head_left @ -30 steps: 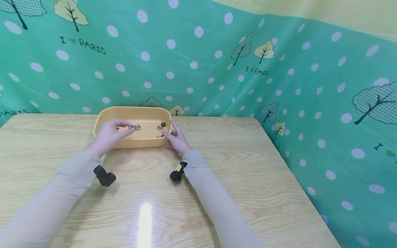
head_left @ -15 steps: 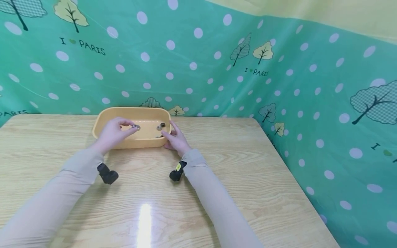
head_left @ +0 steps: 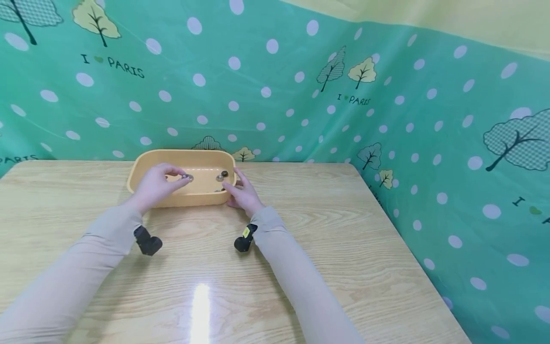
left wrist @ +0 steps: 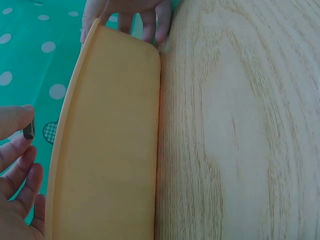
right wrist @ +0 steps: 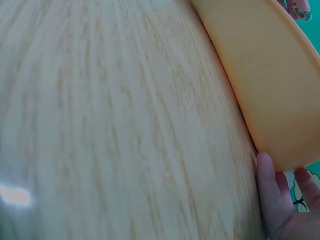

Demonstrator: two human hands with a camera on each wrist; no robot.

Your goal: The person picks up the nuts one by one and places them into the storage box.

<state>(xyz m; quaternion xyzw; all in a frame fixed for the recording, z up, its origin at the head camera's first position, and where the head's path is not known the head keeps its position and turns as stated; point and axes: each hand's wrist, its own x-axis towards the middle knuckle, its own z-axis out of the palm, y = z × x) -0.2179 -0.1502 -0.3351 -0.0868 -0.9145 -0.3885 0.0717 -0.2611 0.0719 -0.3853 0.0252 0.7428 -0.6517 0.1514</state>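
A yellow-orange plastic bin (head_left: 195,199) stands at the table's far edge. Over its left half, my left hand (head_left: 155,185) pinches a small shiny metal piece (head_left: 189,177) between thumb and finger. In the left wrist view the metal piece (left wrist: 29,129) looks dark and is mostly covered by the fingertips. My right hand (head_left: 246,194) grips the bin's right end, with some fingers outside the wall. Near that hand, several small metal pieces (head_left: 220,177) lie on the bin floor, some partly hidden by the front wall. Their exact kind is too small to tell.
The wood-grain table (head_left: 206,253) extends in front and to the right. A green polka-dot curtain (head_left: 258,86) hangs right behind the bin and along the right side. Black wrist cameras (head_left: 147,241) sit on both sleeves.
My left hand has moved slightly right, and the metal piece sits deeper between its fingertips. The right hand keeps its hold on the bin. The head view has shifted slightly.
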